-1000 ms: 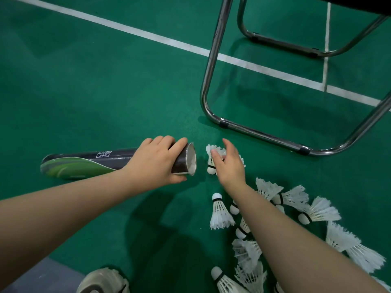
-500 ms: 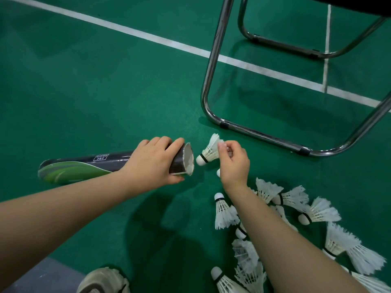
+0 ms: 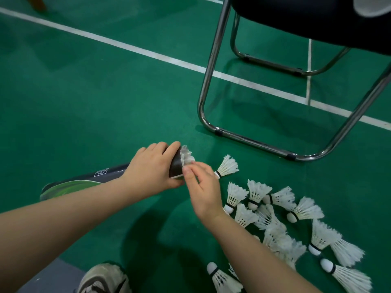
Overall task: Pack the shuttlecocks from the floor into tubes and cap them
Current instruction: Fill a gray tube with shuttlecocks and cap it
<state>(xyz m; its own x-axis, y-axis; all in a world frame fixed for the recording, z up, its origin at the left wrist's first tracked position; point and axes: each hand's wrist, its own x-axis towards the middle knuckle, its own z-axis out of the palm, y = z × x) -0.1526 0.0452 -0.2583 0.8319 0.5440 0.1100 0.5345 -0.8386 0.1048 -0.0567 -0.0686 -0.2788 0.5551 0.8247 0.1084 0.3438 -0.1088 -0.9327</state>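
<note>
One tube (image 3: 114, 173), one shuttlecock (image 3: 187, 157) in its mouth, one loose shuttlecock (image 3: 227, 167) right of it, plus a pile (image 3: 275, 229) lower right, ten-plus, too overlapped to count exactly. Also one chair (image 3: 296, 17), one shoe (image 3: 101, 279) lower left.

Green court floor (image 3: 105, 98), white line (image 3: 148, 53), chrome-legged chair (image 3: 208, 85), dark seat

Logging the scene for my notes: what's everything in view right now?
tube: one, black and green, left of centre
inserted shuttlecock: one, white, feathers jutting from tube mouth
loose shuttlecocks: a dozen or so, white, floor at right
chair: one, chrome frame, black seat, upper right
lines: several, white, across green floor
shoe: one, pale, bottom edge
left hand: grips tube near mouth
right hand: pinches inserted shuttlecock
</note>
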